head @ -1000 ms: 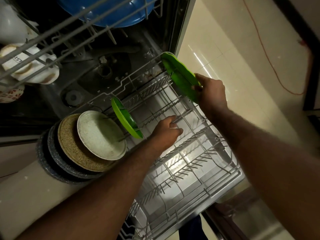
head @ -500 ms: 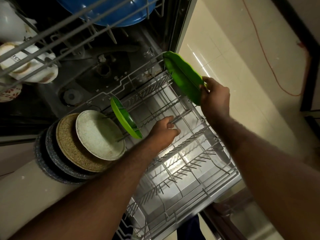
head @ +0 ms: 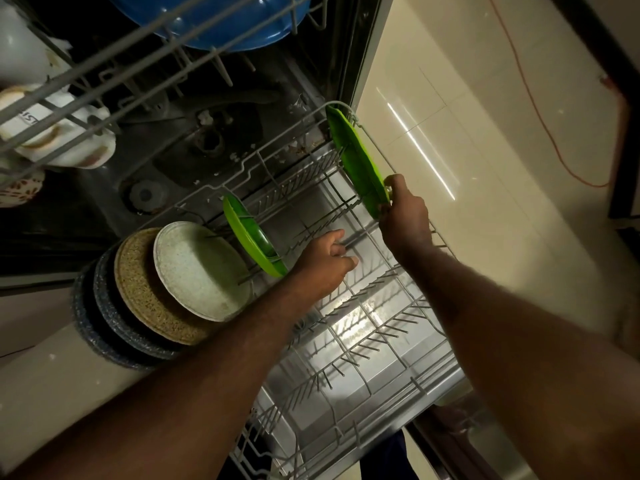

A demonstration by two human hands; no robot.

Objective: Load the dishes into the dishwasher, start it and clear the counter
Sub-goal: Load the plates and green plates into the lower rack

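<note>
Two green plates, one white plate, one tan plate, perhaps two dark plates.

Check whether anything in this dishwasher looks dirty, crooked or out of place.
White crumbs litter the tub floor near the drain. The green plate in the right hand sits tilted at the lower rack's right rim, seemingly not yet slotted between tines. An orange cord trails across the floor.

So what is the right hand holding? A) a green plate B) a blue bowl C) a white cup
A: the right hand pinches the near edge of the green plate, which stands on edge at the right side of the lower rack.
</note>
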